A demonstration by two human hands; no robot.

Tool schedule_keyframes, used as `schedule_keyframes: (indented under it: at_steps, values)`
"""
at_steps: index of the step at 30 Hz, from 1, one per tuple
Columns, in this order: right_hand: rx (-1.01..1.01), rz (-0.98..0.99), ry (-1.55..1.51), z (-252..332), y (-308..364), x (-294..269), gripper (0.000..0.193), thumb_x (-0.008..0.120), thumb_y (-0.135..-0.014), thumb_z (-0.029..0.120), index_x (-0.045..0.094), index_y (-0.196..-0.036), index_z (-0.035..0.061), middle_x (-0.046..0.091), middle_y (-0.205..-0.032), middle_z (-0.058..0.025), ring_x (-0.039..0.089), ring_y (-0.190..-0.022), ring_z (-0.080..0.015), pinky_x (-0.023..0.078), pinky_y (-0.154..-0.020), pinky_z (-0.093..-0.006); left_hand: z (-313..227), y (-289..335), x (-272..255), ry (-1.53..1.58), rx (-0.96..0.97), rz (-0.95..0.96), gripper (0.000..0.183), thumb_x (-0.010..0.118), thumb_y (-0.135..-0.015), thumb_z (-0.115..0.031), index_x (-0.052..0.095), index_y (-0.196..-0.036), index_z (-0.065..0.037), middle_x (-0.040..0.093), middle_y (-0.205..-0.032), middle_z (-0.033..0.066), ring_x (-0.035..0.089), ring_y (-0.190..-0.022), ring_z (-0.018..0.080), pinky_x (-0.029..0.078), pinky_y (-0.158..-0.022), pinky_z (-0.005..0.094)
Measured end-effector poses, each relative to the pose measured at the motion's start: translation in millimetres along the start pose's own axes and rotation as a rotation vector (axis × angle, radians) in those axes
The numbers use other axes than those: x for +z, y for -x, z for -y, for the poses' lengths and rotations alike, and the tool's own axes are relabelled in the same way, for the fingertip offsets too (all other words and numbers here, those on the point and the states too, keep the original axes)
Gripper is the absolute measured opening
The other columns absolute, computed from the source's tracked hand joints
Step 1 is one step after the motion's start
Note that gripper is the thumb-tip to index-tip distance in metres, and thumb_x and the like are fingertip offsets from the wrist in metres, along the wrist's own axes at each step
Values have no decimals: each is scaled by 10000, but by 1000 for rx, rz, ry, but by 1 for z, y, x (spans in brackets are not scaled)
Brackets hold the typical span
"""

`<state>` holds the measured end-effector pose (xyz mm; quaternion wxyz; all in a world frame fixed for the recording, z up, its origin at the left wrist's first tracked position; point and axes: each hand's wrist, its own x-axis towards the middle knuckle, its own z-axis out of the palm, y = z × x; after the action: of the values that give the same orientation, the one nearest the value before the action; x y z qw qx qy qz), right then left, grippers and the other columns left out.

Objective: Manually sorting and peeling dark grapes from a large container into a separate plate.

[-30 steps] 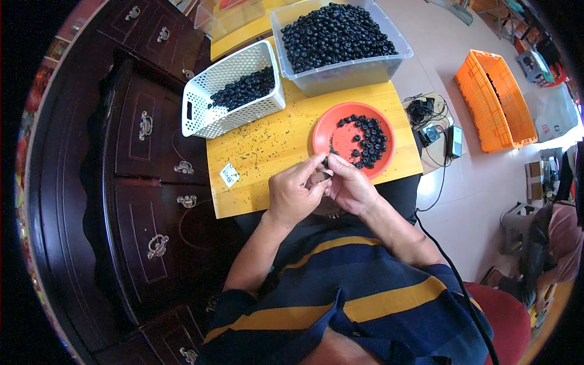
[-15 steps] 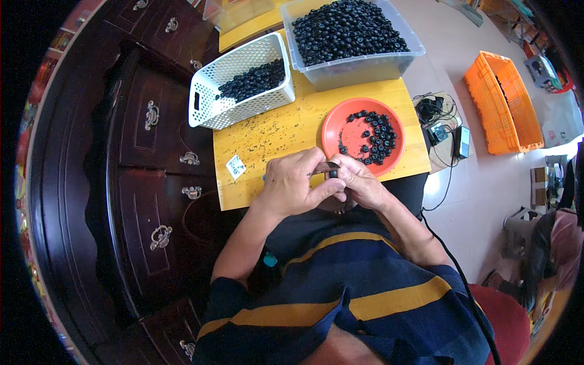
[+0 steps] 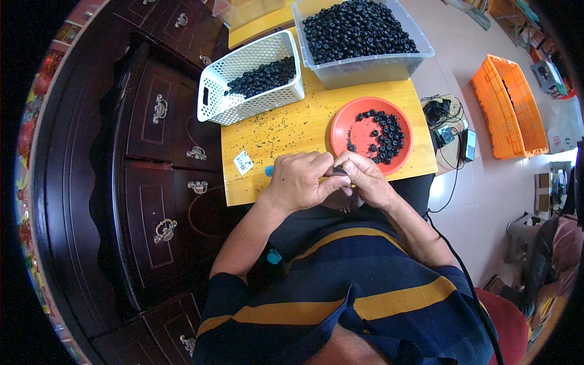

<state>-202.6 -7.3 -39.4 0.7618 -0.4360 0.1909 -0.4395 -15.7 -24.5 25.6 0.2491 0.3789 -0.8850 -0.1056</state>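
The left hand [image 3: 302,181] and right hand [image 3: 366,180] pinch a small dark piece [image 3: 340,173] between them, near the round red dish [image 3: 360,130] of little black rings [image 3: 390,140] on the yellow table [image 3: 310,131].

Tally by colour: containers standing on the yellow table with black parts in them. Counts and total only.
White basket: 1
Clear bin: 1
Red dish: 1
Total: 3
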Motion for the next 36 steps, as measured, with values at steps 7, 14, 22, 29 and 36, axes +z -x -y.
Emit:
schedule_keyframes:
  at_steps: [7,14,22,29,36]
  values:
    - [23,-6,-15,0,-3,-1,360,497,-1050,430,528,-947,87,483,-750,37,474,-650,-69,430,-623,-249,-3,-11,-14,22,-49,-17,463,741,-813,-541,586,-814,-105,632,-667,73,667,-614,265,511,-540,388]
    - [79,-72,64,5,6,-7,318,508,-1053,373,563,-932,84,518,-775,35,512,-682,-64,421,-623,-218,1,-9,-1,-14,14,-14,476,692,-841,-567,592,-835,-101,640,-678,100,675,-625,294,517,-548,401]
    - [-13,-65,-91,-7,-7,-4,346,491,-1061,389,586,-975,68,520,-752,37,491,-659,-60,406,-617,-218,5,-7,-1,-30,-17,-12,483,687,-860,-542,560,-740,-92,645,-671,86,669,-598,271,501,-507,390]
    - [48,-115,-152,-5,-8,-1,333,515,-1047,410,569,-933,102,533,-718,34,498,-636,-55,387,-597,-208,3,-15,-10,11,-31,-51,479,727,-824,-548,565,-799,-99,653,-693,53,681,-633,258,517,-541,381]
    - [84,-98,-162,-3,-8,3,338,507,-1050,397,541,-905,94,472,-708,30,457,-642,-74,441,-597,-277,6,-8,3,0,8,-25,419,771,-810,-451,552,-778,-96,591,-646,93,646,-592,293,477,-510,411]
